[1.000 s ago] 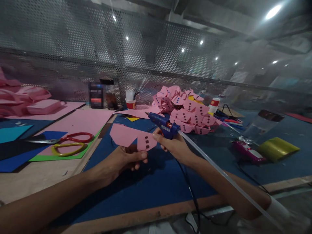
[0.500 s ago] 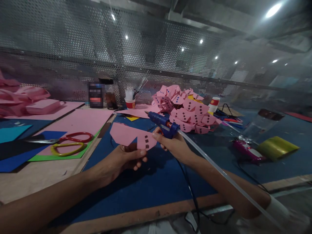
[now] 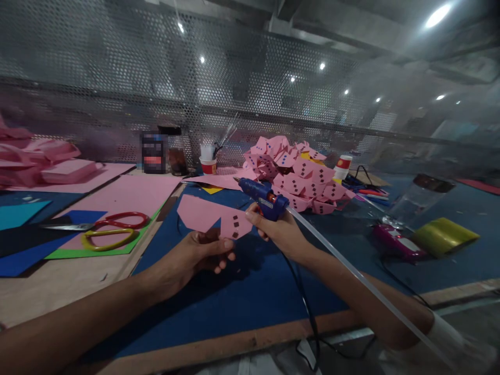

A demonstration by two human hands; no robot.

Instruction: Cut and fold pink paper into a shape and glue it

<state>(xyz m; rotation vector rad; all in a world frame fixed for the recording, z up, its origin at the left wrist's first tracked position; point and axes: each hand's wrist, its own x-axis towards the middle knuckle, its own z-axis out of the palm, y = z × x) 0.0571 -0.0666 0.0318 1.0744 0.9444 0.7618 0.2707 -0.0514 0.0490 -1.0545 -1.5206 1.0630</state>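
Over the blue table mat, my left hand (image 3: 201,258) pinches the lower edge of a pink paper piece (image 3: 203,213) with dark squares on its right part. Closed round the handle of a blue glue gun (image 3: 261,197) is my right hand (image 3: 275,229), and its thumb tip is at the paper's right edge. The gun's nozzle points to the upper left, above the paper. A long clear glue stick (image 3: 347,263) sticks out of its back, and a black cord hangs below. Behind the gun lies a heap of folded pink paper pieces (image 3: 308,182) with dark and blue squares.
Scissors (image 3: 109,239) with red and yellow handles lie on coloured sheets at the left, near stacked pink pieces (image 3: 70,172). Paper cups (image 3: 208,165) and a jar stand behind. At the right are a tipped clear jar (image 3: 424,198), a purple device (image 3: 396,242) and yellow foil (image 3: 445,237).
The pink paper and the glue gun have shifted very slightly to the right. Both hands keep their hold.
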